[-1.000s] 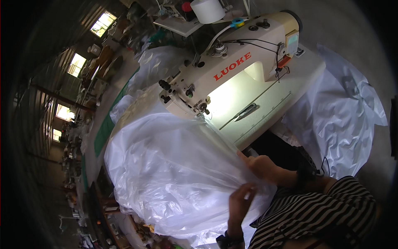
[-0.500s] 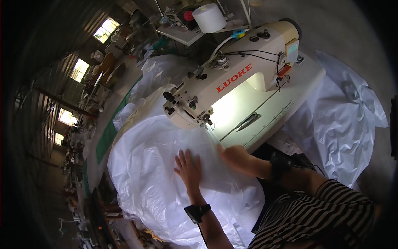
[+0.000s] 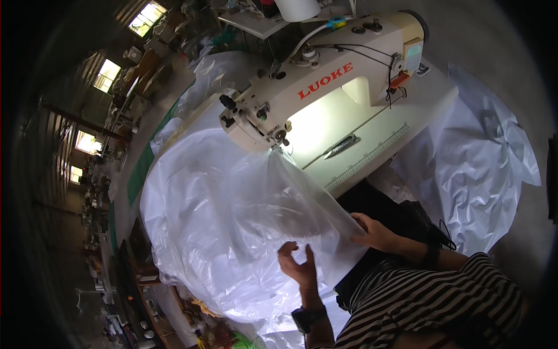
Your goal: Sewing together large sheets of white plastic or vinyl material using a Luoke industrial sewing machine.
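Observation:
A large sheet of translucent white plastic [image 3: 215,198] drapes over the machine's left side and bunches toward me. Its upper edge runs under the needle end of a cream sewing machine [image 3: 325,75]. My right hand [image 3: 375,234] pinches the sheet's right edge close to my lap, drawing that edge into a taut line up to the needle. Above the near part of the plastic is my left hand [image 3: 298,266], thumb and fingers curved apart with nothing between them. Whether its fingertips touch the sheet I cannot tell.
Small thread snips [image 3: 342,145] lie on the lit machine bed beside a printed ruler [image 3: 372,158]. More white plastic [image 3: 482,168] hangs off the table's right side. A white thread cone [image 3: 297,8] stands behind the machine. Cluttered shelving [image 3: 145,291] is at lower left.
Both hands have moved back toward me and rightward. The right hand has pulled the sheet's edge away from the needle; the left has come off its flat rest on the plastic. The view has shifted.

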`<state>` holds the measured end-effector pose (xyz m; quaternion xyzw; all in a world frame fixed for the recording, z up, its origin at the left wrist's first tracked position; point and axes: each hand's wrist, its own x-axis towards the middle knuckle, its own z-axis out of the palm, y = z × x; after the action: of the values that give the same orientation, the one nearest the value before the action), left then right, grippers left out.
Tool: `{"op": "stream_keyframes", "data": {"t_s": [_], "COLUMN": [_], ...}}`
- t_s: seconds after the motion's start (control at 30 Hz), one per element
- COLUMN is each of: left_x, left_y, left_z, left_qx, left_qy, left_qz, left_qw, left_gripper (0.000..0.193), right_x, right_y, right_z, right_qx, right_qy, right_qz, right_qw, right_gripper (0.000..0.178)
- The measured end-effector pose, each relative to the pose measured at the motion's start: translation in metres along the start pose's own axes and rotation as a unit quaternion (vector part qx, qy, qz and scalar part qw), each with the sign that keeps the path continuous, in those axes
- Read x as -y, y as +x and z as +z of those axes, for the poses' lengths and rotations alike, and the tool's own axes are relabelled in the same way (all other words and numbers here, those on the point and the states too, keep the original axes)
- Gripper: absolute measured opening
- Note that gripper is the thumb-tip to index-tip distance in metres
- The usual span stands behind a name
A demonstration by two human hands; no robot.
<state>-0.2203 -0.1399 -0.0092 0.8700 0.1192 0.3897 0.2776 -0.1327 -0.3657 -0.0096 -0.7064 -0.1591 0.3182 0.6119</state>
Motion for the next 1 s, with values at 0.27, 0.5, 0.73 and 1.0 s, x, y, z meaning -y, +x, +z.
{"op": "stream_keyframes", "data": {"t_s": [0.27,0.5,0.73,1.0], "left_x": [-0.011,0.022,-0.018,0.022], "left_y": [-0.091,-0.076,-0.077,-0.088], "left_z": [0.036,0.059,0.019,0.064], "left_qx": [0.072,0.043,-0.005,0.025], "left_qy": [0.118,0.233,0.095,0.214], "left_qz": [-0.175,-0.104,-0.093,-0.141], "left_qw": [0.975,0.966,0.991,0.966], "left_gripper": [0.040,0.028,0.013,0.035], "right_x": [-0.051,-0.042,-0.036,-0.035], "right_y": [-0.036,-0.043,-0.028,-0.025], "right_z": [-0.020,-0.030,-0.014,-0.016], "right_qx": [0.205,0.222,0.073,0.080], "right_qy": [-0.116,-0.069,0.069,-0.013], "right_qz": [0.084,0.126,0.015,0.012], "right_qw": [0.968,0.964,0.995,0.997], "right_gripper": [0.044,0.041,0.046,0.041]}}
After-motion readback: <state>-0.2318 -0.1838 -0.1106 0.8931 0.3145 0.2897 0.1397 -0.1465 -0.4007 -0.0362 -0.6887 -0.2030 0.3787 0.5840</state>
